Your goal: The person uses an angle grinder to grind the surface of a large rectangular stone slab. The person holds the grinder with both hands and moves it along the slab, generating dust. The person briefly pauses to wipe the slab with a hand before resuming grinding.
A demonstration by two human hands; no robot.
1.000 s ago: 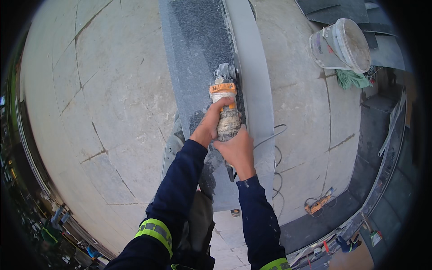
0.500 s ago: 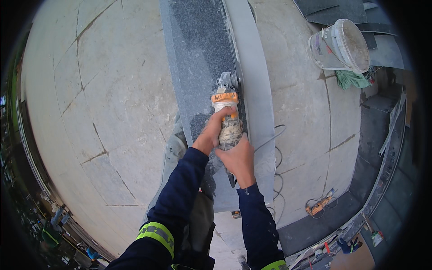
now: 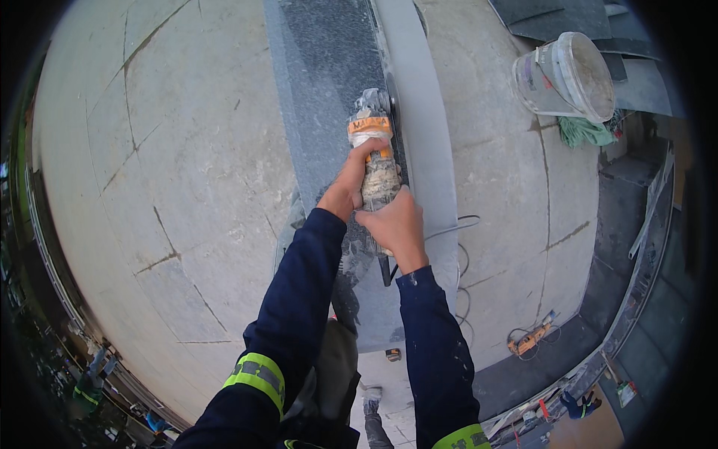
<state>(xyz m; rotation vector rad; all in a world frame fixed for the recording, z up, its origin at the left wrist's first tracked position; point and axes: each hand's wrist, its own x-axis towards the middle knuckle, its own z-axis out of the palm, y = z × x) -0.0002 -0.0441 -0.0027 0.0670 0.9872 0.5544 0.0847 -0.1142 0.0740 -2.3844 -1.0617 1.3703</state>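
Observation:
My left hand (image 3: 351, 179) is wrapped round the body of a dusty orange-and-grey angle grinder (image 3: 374, 127), with my thumb across its top. My right hand (image 3: 395, 228) grips its rear end, where the cord comes out. The grinder's head rests at the right-hand edge of a long speckled dark stone slab (image 3: 329, 52), beside a paler grey strip (image 3: 426, 150). Its disc is mostly hidden.
A white bucket (image 3: 553, 78) on green fabric (image 3: 580, 131) and stacked dark slabs (image 3: 557, 22) lie upper right, an orange power tool (image 3: 527, 344) lower right. A trousered leg (image 3: 374, 423) shows below. People (image 3: 90, 389) are at both lower edges. Cords loop right of the slab.
My hands and the grinder moved slightly toward me, then forward along the slab to higher in the picture than in both earlier frames. The grip looks the same.

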